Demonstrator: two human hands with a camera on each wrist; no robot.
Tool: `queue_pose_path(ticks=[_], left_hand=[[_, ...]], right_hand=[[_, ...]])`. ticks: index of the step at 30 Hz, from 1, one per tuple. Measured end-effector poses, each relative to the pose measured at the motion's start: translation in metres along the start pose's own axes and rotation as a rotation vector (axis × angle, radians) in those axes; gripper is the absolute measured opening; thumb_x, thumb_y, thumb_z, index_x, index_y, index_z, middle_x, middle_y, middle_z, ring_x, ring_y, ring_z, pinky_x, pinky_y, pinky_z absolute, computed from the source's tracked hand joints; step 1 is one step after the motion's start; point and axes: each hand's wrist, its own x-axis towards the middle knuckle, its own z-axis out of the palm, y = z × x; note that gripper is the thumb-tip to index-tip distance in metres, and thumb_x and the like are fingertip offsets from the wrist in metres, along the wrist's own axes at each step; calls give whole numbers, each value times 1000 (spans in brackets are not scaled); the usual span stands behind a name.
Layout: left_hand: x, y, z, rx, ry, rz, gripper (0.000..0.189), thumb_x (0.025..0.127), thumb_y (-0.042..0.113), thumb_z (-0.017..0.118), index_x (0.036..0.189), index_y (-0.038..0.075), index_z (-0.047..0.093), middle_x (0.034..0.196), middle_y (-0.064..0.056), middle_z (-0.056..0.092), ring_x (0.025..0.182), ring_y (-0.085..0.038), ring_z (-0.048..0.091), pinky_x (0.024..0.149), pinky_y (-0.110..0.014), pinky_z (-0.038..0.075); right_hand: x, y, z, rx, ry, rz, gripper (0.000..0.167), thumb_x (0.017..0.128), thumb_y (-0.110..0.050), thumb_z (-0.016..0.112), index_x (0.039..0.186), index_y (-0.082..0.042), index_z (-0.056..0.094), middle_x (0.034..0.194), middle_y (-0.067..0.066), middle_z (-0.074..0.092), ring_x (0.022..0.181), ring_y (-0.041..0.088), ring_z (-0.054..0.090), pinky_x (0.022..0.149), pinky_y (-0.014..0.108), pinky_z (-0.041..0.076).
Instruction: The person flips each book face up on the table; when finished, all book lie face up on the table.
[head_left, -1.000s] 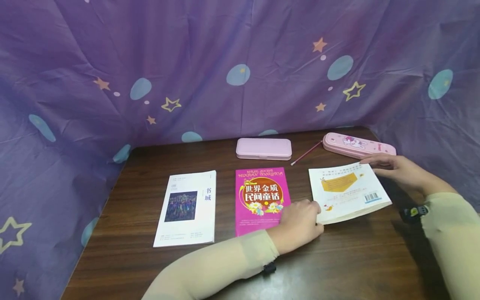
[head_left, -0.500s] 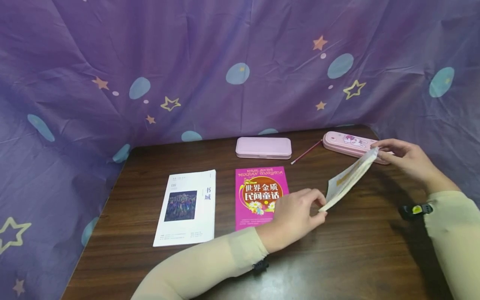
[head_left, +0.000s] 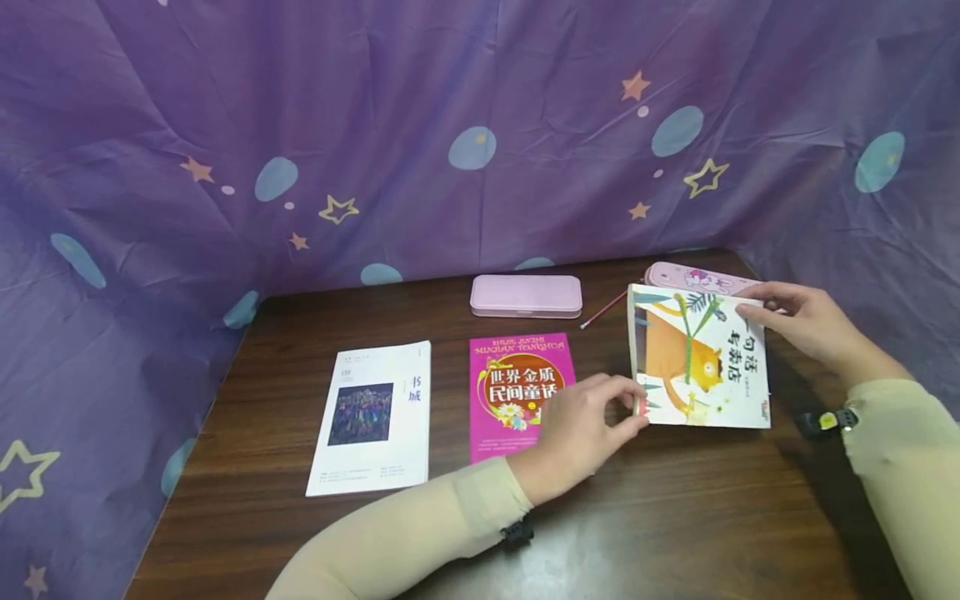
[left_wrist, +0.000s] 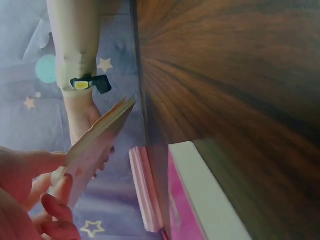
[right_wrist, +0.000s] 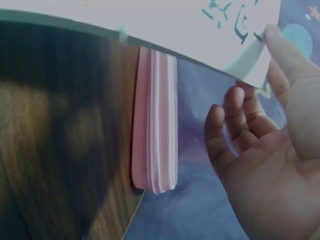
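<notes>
A white picture book (head_left: 701, 362) with an orange animal on its cover is held up off the table, tilted, its front toward the head camera. My left hand (head_left: 588, 429) pinches its lower left corner between thumb and fingers; the left wrist view shows that grip (left_wrist: 37, 192) near the book's edge. At the upper right corner, my right hand (head_left: 806, 325) pinches the book, thumb on the cover and fingers behind. A magenta book (head_left: 517, 383) lies flat beside my left hand, which covers its lower right part.
A white magazine (head_left: 371, 417) lies at the left of the wooden table (head_left: 247, 400). Along the back are a plain pink pencil case (head_left: 527, 296), a pencil (head_left: 603, 310) and a rabbit-print pencil case (head_left: 675, 275), partly behind the held book. A purple curtain (head_left: 420, 125) hangs behind.
The white picture book has been lifted and turned over: its back cover showed first, then its edge, and now its front cover. Both hands have kept hold of it.
</notes>
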Motion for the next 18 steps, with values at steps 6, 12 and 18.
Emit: queue_pose_path(ticks=[6, 12, 18], left_hand=[[1, -8, 4, 25, -145, -150, 30, 86, 38, 84, 112, 31, 73, 91, 21, 73, 63, 9, 49, 50, -9, 32], [1, -11, 7, 60, -298, -215, 30, 85, 42, 84, 112, 33, 73, 89, 22, 73, 63, 9, 50, 50, -13, 35], [1, -11, 12, 41, -379, -247, 29, 82, 39, 87, 106, 31, 75, 81, 23, 72, 65, 11, 53, 54, -14, 36]], right_hand=[[-2, 9, 9, 14, -112, -35, 43, 94, -24, 77, 129, -1, 67, 93, -18, 66, 80, 3, 60, 67, 20, 48], [-2, 19, 22, 48, -188, -156, 40, 84, -4, 83, 122, 0, 71, 106, -14, 72, 85, 1, 65, 74, 14, 50], [2, 25, 29, -89, -208, -221, 29, 83, -10, 86, 110, -10, 75, 100, -7, 73, 79, 4, 59, 70, 18, 47]])
